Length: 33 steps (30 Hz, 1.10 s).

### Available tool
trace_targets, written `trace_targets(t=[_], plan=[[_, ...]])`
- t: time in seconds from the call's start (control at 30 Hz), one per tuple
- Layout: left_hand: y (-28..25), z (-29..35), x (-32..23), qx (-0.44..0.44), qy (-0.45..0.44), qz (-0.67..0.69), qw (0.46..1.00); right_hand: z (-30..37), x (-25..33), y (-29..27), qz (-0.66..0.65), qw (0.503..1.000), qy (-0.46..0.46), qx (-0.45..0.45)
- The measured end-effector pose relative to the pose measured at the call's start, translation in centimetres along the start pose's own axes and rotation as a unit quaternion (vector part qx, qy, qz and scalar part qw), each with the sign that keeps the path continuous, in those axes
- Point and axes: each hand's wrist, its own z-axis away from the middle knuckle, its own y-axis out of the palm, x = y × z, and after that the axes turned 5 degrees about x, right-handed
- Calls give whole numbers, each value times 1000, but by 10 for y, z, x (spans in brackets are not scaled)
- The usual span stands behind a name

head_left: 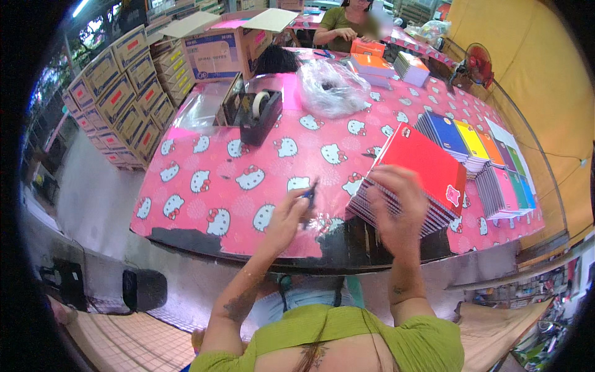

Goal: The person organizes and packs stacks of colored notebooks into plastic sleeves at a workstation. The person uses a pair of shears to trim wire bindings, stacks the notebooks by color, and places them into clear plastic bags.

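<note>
Fingers of the R hand [403, 208] are loosely spread, nothing visibly pinched, bent over the near L part of a thick stack of red-covered, striped-edged notebooks [421, 158]; motion blur there, so can't tell if they touch it. Stack sits on the R side of the pink, cat-printed tabletop [242, 201], by its near edge. From the R fingers, most of it lies farther out & to the R; R hand is clearly nearer to it than the L hand [286, 218]. Stack's long axis slants, far L to near R, w/ a striped side facing the person.

L fingers pinch a small dark-blue tool [310, 194] w/ a thin dark tip, just L of the stack & apart from it. Tool's long axis points away from the person, tip leaning slightly R. Blue-covered notebooks [447, 131] stand just beyond the red ones, to the R.
</note>
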Motion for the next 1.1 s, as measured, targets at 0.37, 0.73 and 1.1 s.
trace_targets(t=[0.37, 0.73, 1.1], plan=[[90, -25, -35, 82, -5, 146, 986, 2, -45, -15, 243, 970, 26, 21], [101, -22, -38, -116, 281, -391, 869, 6, -52, -12, 238, 971, 27, 12], [98, -20, -27, 37, -40, 159, 986, 8, -52, -10, 248, 968, 22, 14]])
